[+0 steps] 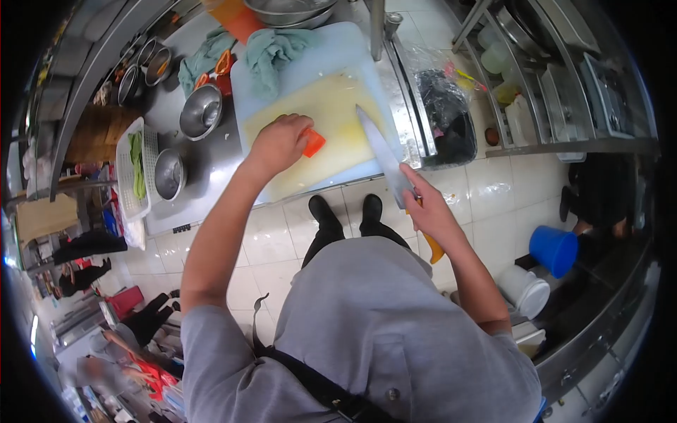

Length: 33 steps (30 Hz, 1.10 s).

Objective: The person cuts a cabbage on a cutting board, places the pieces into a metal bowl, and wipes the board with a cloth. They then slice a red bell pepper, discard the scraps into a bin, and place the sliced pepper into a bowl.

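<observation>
My left hand (282, 141) is closed with its fingertips on an orange-red piece of bell pepper (314, 143), over the yellowed cutting board (289, 180). In my right hand (431, 210) is a large kitchen knife (381, 151) with a yellow handle. Its blade points away from me across the board's right side, tip near the middle of the board. Beneath the yellowed board lies a larger pale blue board (352, 49). Cut red pepper pieces (224, 63) rest beyond my left hand, beside a green cloth (271, 56).
Steel bowls (201, 113) and a white basket (134, 169) with green vegetables (137, 166) stand on the left of the steel table. A black-lined bin (444, 116) is at the right. Shelves (578, 92), a blue bucket (553, 250) and another person (134, 338) are farther off.
</observation>
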Tool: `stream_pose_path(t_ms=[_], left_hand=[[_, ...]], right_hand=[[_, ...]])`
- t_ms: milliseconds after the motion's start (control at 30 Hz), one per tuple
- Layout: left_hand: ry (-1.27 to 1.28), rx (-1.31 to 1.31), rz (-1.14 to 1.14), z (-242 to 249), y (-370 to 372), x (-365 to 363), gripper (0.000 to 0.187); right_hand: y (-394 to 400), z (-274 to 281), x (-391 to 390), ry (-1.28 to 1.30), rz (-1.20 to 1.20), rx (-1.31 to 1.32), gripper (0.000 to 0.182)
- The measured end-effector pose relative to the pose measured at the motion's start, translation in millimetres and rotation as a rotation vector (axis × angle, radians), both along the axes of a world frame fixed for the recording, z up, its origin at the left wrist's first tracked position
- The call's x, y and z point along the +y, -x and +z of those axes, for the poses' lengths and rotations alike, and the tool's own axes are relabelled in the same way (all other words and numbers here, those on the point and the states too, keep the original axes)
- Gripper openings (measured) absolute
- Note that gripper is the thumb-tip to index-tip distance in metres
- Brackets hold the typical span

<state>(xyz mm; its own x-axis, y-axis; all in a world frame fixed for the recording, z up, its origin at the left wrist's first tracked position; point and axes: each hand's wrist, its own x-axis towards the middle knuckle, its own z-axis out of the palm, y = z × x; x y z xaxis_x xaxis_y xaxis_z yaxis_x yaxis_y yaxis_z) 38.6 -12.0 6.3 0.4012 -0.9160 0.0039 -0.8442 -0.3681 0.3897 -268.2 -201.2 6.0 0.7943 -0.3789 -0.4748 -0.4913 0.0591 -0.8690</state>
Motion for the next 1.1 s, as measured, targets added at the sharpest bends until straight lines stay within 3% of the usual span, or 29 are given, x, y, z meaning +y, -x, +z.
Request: stream_pose_path(t_ms=[67,133,267,467,567,633,733,933,1100], left_hand=[[0.044,0.014,0.124,-12.6,12.5,7.4,0.018],[0.086,0.101,0.511,-18.9,29.4,6.0,0.015],[0.207,0.101,0.639,-30.0,50.8,3.1,0.014],[0.213,0.104,0.709,-29.7,57.4,0.3,0.012],[0.203,0.030,0.576,-32.0,56.2,10.5,0.013],[0.159,-0.261,0.097,-35.0,50.0,26.0,0.019],[0.111,-0.310,-0.037,-22.8,54.3,44.2,0.032],[-0.111,-0.336,-0.116,-8.2,48.2,63.3,0.055],[-0.154,-0.266,-0.136,-5.0,44.3,65.0,0.061]], right_hand=[[-6.8,-2.0,0.2,0.083,0.012,-0.012,0.055],[-11.8,1.0,2.8,0.142,0.018,-0.018,0.055],[-14.2,28.9,28.6,0.052,0.066,0.060,0.049],[-20.0,13.9,49.5,0.085,0.147,0.019,0.048],[-20.8,17.6,52.1,0.070,0.162,0.129,0.049],[-19.5,17.7,54.2,0.061,0.143,0.114,0.049],[-21.6,26.2,58.0,0.043,0.124,0.179,0.050],[-18.1,30.2,69.4,0.045,0.101,0.202,0.050],[-17.6,29.2,79.4,0.078,0.053,0.206,0.049]])
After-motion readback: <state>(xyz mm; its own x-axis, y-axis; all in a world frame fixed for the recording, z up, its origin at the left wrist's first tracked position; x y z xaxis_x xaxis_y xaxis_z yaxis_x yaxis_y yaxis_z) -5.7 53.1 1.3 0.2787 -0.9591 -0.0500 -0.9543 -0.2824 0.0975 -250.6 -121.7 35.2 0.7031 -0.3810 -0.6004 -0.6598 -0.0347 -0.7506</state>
